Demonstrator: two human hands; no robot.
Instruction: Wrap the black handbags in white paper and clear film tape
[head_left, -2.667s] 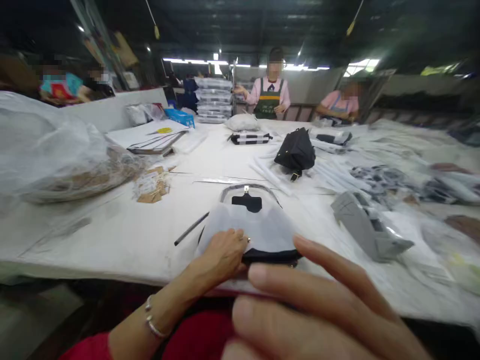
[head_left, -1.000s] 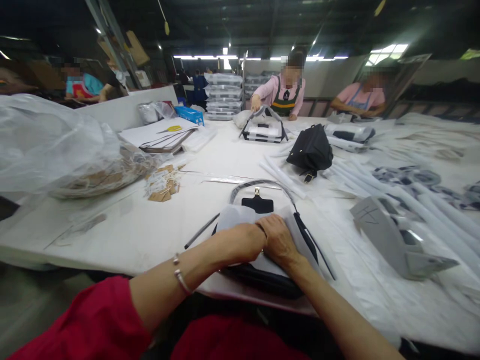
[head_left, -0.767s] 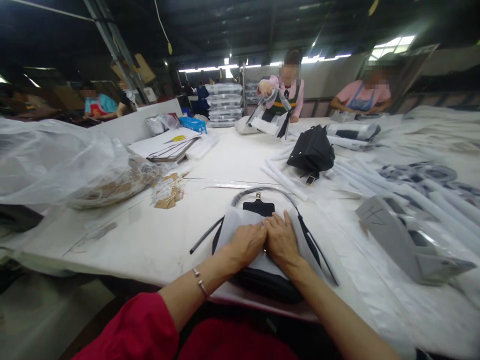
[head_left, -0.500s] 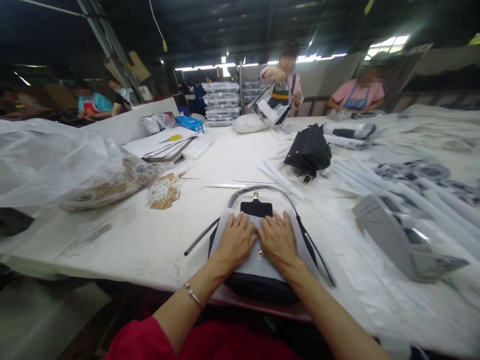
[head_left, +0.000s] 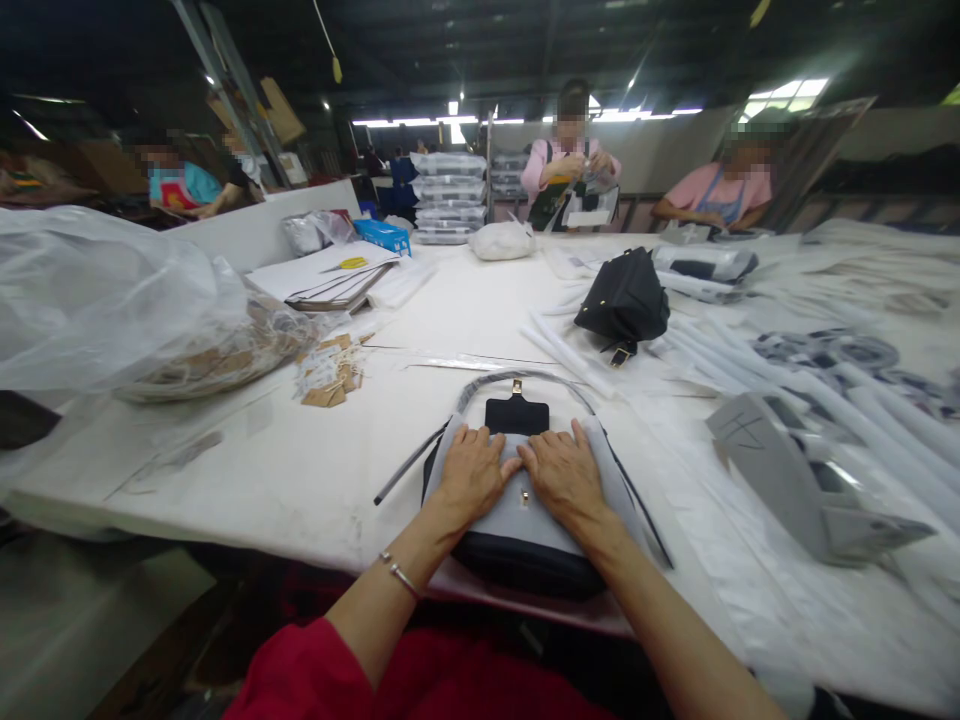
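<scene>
A black handbag [head_left: 525,555] lies flat at the near edge of the white table [head_left: 300,470], with a sheet of white tissue paper [head_left: 517,505] spread over its front. My left hand [head_left: 471,472] and my right hand [head_left: 564,475] rest side by side on the paper, palms down, fingers stretched out flat. Beyond my fingertips the bag's black flap tab [head_left: 516,415] with a gold clasp shows, and its grey handle [head_left: 525,378] arches over it. A thin dark strap [head_left: 409,465] trails off to the left.
Clear plastic bags [head_left: 112,310] with brown tags sit at the left, loose tags [head_left: 326,370] beside them. Another black bag [head_left: 624,300], rolled white paper tubes [head_left: 750,370] and a grey folded piece [head_left: 787,470] lie to the right. Other people work at the far side.
My right hand came down from near the camera onto the paper beside my left. Both hands went from bunched together to spread flat, pressing the tissue over the bag. A person opposite lifted a bag.
</scene>
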